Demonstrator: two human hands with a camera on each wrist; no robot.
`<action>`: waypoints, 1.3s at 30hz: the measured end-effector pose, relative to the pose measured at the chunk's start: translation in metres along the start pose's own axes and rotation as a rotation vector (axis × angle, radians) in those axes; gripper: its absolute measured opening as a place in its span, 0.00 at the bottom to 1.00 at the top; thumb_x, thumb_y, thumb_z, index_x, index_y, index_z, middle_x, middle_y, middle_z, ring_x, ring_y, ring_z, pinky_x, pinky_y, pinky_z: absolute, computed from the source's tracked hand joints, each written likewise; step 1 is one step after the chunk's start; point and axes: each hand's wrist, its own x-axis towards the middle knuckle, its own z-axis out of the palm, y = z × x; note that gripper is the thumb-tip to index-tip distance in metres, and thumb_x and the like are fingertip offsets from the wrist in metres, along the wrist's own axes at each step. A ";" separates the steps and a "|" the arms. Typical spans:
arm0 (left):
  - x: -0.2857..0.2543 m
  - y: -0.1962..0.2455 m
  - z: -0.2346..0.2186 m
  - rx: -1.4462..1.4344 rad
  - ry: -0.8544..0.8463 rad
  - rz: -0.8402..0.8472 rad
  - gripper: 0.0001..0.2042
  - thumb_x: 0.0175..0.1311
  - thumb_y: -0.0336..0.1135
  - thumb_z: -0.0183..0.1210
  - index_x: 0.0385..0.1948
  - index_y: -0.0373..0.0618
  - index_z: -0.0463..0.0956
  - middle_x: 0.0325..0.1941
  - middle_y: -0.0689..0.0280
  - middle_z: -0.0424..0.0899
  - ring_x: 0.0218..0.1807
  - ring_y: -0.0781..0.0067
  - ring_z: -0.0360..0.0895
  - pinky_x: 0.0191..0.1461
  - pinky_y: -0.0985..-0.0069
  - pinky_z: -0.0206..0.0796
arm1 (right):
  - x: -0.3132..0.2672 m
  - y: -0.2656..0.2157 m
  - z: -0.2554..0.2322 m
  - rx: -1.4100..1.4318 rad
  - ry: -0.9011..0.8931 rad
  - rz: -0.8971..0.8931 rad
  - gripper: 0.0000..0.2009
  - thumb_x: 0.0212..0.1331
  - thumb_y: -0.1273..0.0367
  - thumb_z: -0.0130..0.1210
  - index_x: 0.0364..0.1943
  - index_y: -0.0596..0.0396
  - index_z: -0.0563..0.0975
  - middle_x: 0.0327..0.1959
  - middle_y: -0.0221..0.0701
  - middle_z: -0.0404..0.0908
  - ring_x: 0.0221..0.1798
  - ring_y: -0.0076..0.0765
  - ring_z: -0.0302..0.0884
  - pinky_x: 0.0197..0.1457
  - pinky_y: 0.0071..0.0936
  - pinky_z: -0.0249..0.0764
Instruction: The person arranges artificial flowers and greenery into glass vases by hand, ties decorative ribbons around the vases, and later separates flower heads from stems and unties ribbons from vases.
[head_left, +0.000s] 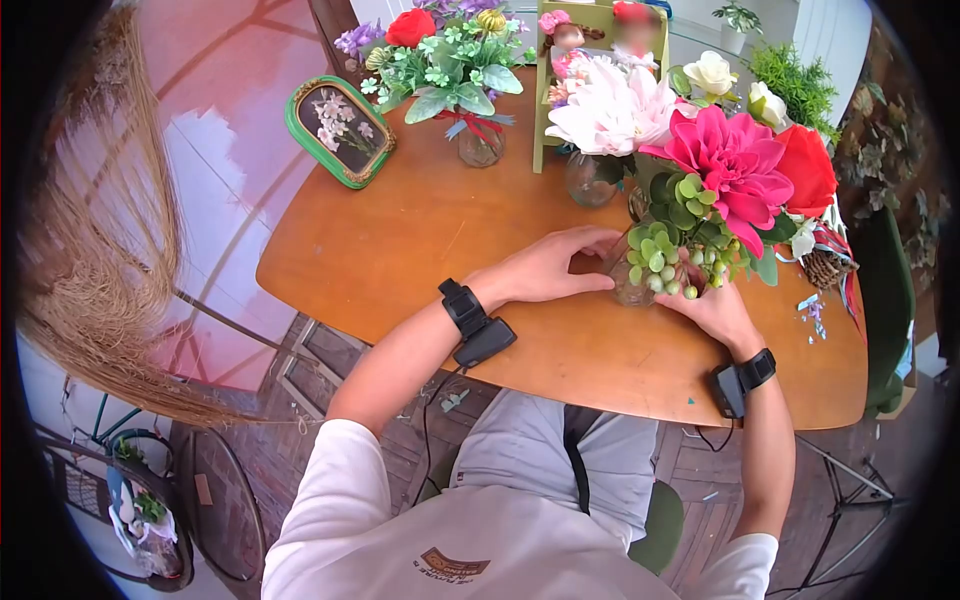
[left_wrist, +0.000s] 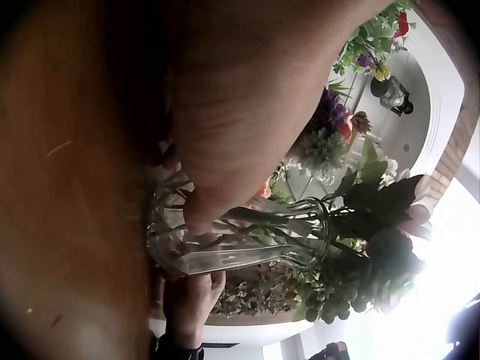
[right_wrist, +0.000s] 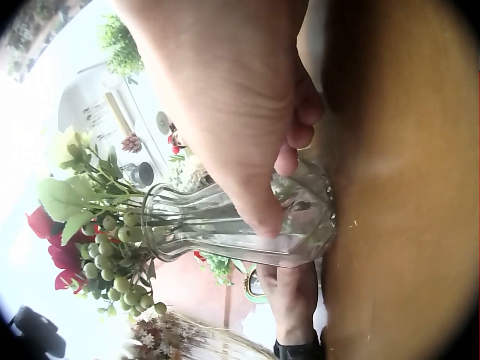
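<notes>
A clear glass vase (head_left: pixel 630 288) stands on the wooden table, holding a large pink flower (head_left: pixel 728 170), a red rose (head_left: pixel 806 170) and green berries. My left hand (head_left: pixel 545 268) grips the vase low on its left side, fingers round the far side. On the opposite side my right hand (head_left: pixel 718 312) grips it, partly hidden by leaves in the head view. In the left wrist view, the left hand (left_wrist: pixel 240 112) has its thumb on the ribbed glass vase (left_wrist: pixel 255 255). The right wrist view shows the right hand (right_wrist: pixel 225 112) with its thumb against the vase (right_wrist: pixel 217 244).
Behind are a second vase (head_left: pixel 590 180) with pale pink flowers and a green stand (head_left: pixel 541 120). A bouquet in a glass vase (head_left: pixel 481 148) and a green-framed picture (head_left: pixel 340 132) stand at the back left. A wicker item (head_left: pixel 828 268) and scraps (head_left: pixel 812 312) lie at right.
</notes>
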 end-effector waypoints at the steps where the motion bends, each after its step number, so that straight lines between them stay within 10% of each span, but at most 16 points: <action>1: 0.000 0.001 -0.001 0.029 -0.006 0.021 0.33 0.63 0.41 0.68 0.68 0.39 0.66 0.59 0.54 0.79 0.59 0.62 0.78 0.67 0.66 0.69 | 0.000 0.002 -0.001 -0.003 -0.001 0.000 0.21 0.51 0.61 0.74 0.24 0.55 0.70 0.20 0.22 0.66 0.25 0.21 0.60 0.30 0.27 0.63; 3: 0.000 0.002 -0.001 0.033 0.003 0.018 0.33 0.63 0.41 0.68 0.67 0.39 0.66 0.59 0.54 0.79 0.59 0.61 0.78 0.67 0.66 0.69 | 0.003 0.011 -0.003 -0.002 -0.107 0.208 0.42 0.50 0.70 0.76 0.69 0.62 0.64 0.61 0.35 0.75 0.58 0.28 0.74 0.63 0.31 0.75; 4: 0.000 0.002 0.000 0.035 0.008 0.012 0.33 0.63 0.42 0.68 0.67 0.39 0.67 0.59 0.54 0.79 0.60 0.61 0.78 0.66 0.66 0.70 | 0.004 0.012 -0.003 -0.006 -0.106 0.209 0.42 0.50 0.70 0.76 0.69 0.62 0.64 0.61 0.35 0.75 0.58 0.28 0.74 0.63 0.31 0.75; 6: 0.001 -0.002 0.001 0.022 0.016 0.021 0.32 0.63 0.42 0.68 0.67 0.39 0.67 0.59 0.54 0.79 0.59 0.60 0.78 0.66 0.66 0.70 | 0.001 0.012 0.000 -0.011 -0.008 -0.012 0.20 0.51 0.61 0.74 0.26 0.55 0.71 0.20 0.24 0.67 0.26 0.20 0.60 0.30 0.28 0.64; 7: 0.001 -0.003 0.002 0.011 0.024 0.029 0.32 0.63 0.42 0.68 0.66 0.39 0.68 0.59 0.54 0.80 0.59 0.60 0.78 0.65 0.66 0.70 | 0.000 0.012 0.000 -0.014 -0.005 0.001 0.20 0.51 0.61 0.74 0.26 0.55 0.71 0.20 0.24 0.67 0.26 0.20 0.60 0.30 0.28 0.64; 9: 0.000 -0.006 0.001 -0.004 0.000 0.000 0.32 0.63 0.42 0.68 0.66 0.39 0.68 0.59 0.54 0.80 0.59 0.60 0.79 0.65 0.66 0.70 | 0.002 0.010 -0.004 -0.026 -0.103 0.147 0.42 0.50 0.69 0.76 0.68 0.63 0.64 0.55 0.30 0.77 0.51 0.26 0.75 0.58 0.29 0.76; 12: 0.003 -0.013 0.001 0.006 -0.049 0.030 0.28 0.64 0.42 0.67 0.64 0.40 0.70 0.58 0.55 0.81 0.58 0.62 0.79 0.64 0.67 0.70 | 0.007 0.025 0.000 -0.112 -0.041 -0.118 0.21 0.53 0.55 0.73 0.34 0.55 0.75 0.21 0.25 0.73 0.26 0.21 0.68 0.31 0.26 0.68; 24: -0.007 0.001 0.004 0.044 0.062 -0.246 0.24 0.65 0.39 0.68 0.57 0.35 0.74 0.50 0.66 0.85 0.50 0.78 0.77 0.56 0.75 0.70 | 0.001 -0.006 -0.011 -0.003 -0.161 -0.079 0.22 0.56 0.56 0.70 0.26 0.55 0.68 0.21 0.25 0.74 0.25 0.23 0.69 0.31 0.27 0.67; 39: -0.010 -0.003 0.008 -0.049 0.091 -0.272 0.23 0.65 0.39 0.67 0.58 0.38 0.75 0.51 0.65 0.85 0.50 0.74 0.79 0.58 0.75 0.70 | 0.003 0.002 -0.009 -0.014 -0.154 -0.116 0.24 0.55 0.54 0.71 0.29 0.60 0.73 0.21 0.30 0.79 0.24 0.29 0.76 0.31 0.30 0.72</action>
